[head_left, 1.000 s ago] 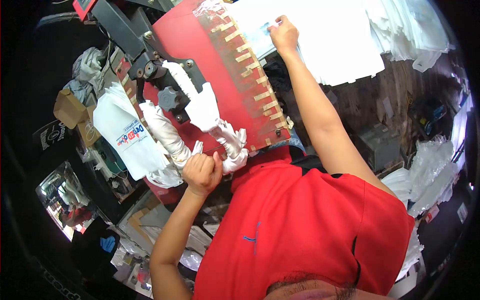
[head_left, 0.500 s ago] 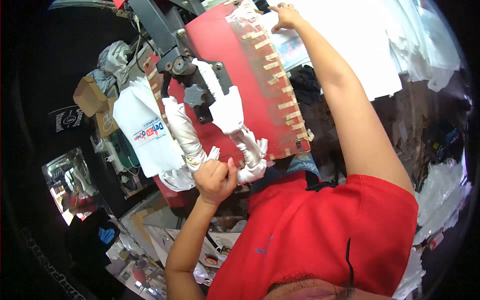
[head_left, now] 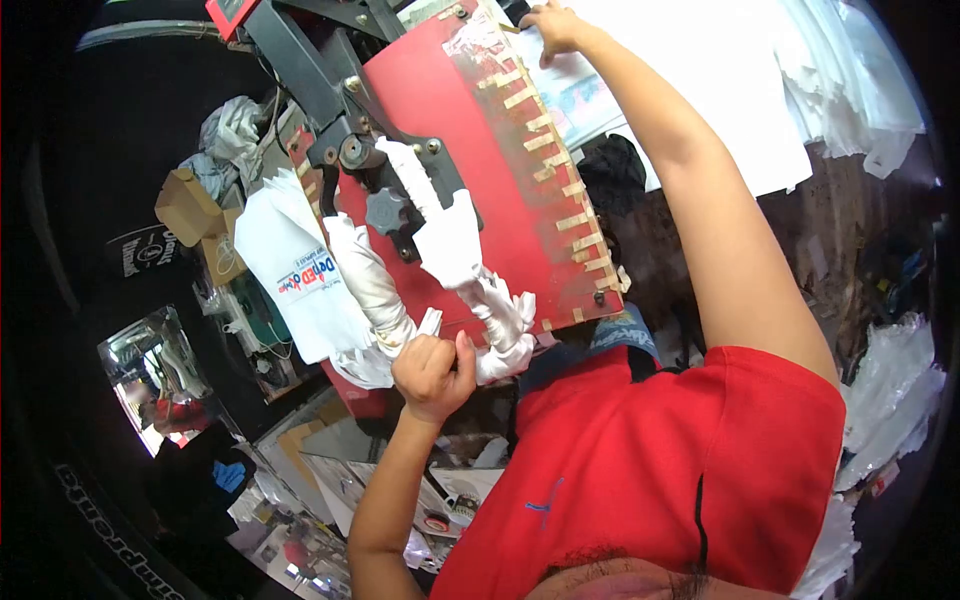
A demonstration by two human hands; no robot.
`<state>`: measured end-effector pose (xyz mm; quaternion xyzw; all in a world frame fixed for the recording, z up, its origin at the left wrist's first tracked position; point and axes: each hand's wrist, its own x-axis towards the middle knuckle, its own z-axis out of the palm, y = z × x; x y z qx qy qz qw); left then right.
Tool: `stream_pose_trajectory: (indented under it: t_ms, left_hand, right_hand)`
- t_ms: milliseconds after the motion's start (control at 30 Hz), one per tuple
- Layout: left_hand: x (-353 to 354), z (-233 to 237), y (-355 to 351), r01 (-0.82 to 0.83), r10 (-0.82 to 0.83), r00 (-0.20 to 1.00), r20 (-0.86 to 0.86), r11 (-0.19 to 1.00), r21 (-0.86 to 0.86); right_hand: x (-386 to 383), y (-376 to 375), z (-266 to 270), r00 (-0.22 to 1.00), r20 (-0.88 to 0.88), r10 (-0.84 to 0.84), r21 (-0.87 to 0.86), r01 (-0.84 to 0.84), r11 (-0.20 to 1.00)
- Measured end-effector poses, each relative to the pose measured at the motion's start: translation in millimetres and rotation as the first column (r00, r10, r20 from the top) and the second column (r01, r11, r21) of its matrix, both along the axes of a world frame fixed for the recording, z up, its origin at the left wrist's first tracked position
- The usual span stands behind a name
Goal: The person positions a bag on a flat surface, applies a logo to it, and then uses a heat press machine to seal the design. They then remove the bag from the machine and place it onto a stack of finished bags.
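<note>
My left hand (head_left: 434,378) is closed round the bottom of a U-shaped press handle (head_left: 370,275) wrapped in white cloth. The handle joins a dark metal arm above the red press plate (head_left: 430,90), which has tape strips along its right edge. My right hand (head_left: 556,32) is stretched out past the top right of the plate, fingers apart, over the corner of a printed sheet (head_left: 580,100) with faint blue and pink colours. A white cloth bag (head_left: 300,270) with blue and red lettering hangs left of the handle.
White sheets (head_left: 710,90) lie at the upper right, with clear plastic (head_left: 880,400) below them at the right edge. Black cloth (head_left: 612,175) sits beside the plate. An open cardboard box (head_left: 188,205) and a mirror (head_left: 155,375) are on the left.
My right hand has shifted slightly left and up, and more of the printed sheet shows. My left hand keeps its hold on the handle. The view has moved a little.
</note>
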<state>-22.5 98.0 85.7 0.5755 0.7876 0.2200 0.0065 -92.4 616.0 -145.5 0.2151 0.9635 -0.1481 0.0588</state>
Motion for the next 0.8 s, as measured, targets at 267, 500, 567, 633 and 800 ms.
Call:
stream_pose_trajectory:
  t_ms: [267,500,567,633,800]
  left_hand:
    - [-1,2,0,-0.003,0.004,0.999,0.032,1.0,-0.025]
    - [-1,-1,-2,-0.027,0.026,0.999,0.037,0.999,0.019]
    - [-1,-1,-3,-0.03,0.029,0.999,0.039,0.999,0.016]
    - [-1,0,-3,-0.033,0.033,0.999,0.039,0.999,0.015]
    - [2,4,0,-0.032,0.032,0.999,0.037,0.999,0.02]
  right_hand:
    - [-18,10,5,0.963,-0.143,0.23,-0.088,-0.244,0.966]
    - [-95,92,-65,0.95,-0.229,0.211,-0.079,-0.234,0.969]
    - [-67,82,21,0.95,-0.209,0.233,-0.107,-0.259,0.96]
    - [-39,58,100,0.937,-0.088,0.337,-0.094,-0.345,0.934]
    - [-1,52,109,0.948,-0.278,0.157,-0.445,-0.272,0.853]
